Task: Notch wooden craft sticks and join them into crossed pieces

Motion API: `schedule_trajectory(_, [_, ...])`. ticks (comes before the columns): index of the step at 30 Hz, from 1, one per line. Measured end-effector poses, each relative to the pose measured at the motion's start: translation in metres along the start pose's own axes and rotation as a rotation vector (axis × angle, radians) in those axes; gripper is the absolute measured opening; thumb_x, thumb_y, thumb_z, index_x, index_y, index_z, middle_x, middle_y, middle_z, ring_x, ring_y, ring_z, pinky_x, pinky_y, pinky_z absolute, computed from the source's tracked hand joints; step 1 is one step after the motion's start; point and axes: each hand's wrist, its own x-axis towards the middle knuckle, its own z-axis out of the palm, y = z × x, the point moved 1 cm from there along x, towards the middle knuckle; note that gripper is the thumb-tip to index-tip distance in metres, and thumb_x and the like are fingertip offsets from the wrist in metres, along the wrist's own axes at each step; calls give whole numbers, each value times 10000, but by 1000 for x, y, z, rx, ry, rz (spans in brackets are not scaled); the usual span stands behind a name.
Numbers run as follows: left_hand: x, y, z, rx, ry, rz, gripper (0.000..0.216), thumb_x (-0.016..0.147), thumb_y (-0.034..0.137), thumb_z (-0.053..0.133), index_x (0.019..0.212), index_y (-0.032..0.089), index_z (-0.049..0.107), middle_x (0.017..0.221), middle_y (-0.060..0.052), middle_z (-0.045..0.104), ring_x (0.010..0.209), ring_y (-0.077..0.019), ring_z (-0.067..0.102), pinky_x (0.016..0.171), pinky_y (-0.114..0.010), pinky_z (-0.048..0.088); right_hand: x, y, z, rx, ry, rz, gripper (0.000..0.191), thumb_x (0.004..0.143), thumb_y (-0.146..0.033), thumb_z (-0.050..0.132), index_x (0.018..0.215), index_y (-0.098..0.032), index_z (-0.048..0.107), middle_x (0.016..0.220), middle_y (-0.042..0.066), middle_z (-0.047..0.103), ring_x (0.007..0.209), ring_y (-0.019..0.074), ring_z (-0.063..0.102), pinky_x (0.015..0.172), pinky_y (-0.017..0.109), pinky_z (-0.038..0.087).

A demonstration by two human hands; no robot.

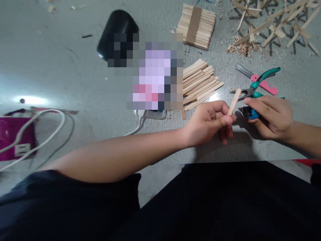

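Observation:
My left hand [213,122] is closed, pinching a short wooden craft stick [234,101] upright between thumb and fingers. Just to its right, my right hand [269,115] is wrapped round the teal handle of a pair of pliers [253,91]. The pliers' dark jaws point left and reach the stick near its upper half. Both hands hover low over the grey floor [75,73].
A loose heap of wooden sticks [200,85] lies behind my left hand, a banded bundle [197,26] further back. A glued stick frame [276,20] and shavings sit top right. A pink-handled blade [263,83], black object [117,30], white cable [50,130] and magenta box [15,137] lie around.

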Motion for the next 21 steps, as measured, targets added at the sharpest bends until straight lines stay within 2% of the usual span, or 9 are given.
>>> schedule_trajectory(4, [-1,-1,-1,9,-12,-14,586,910,623,1045,959,177,667,689,6,790,566,-132,768,535,-209,678,0,1,0,6,-40,-22,461,1225,-422,610,1635,-225,686,1154,86,882,904,217,826,728,328,578])
schedule_trajectory(10, [0,-1,-2,3,-29,3,560,936,600,1032,956,180,664,697,-3,801,551,-126,764,532,-198,671,-2,2,0,32,-90,-30,486,1207,-430,634,1663,-268,681,1116,60,883,863,210,801,729,341,565])
schedule_trajectory(17, [0,0,-1,-2,-28,-13,592,923,602,1043,919,194,613,685,9,795,533,-121,754,522,-193,663,0,3,-2,47,-153,-74,492,1237,-465,591,1666,-235,669,1102,66,872,841,206,768,732,347,538])
schedule_trajectory(21, [-1,1,0,4,-35,-23,585,922,606,1043,922,194,627,680,9,785,548,-120,751,529,-196,663,-2,3,-3,31,-142,-78,471,1246,-441,565,1657,-229,658,1090,64,870,839,201,771,732,339,552])
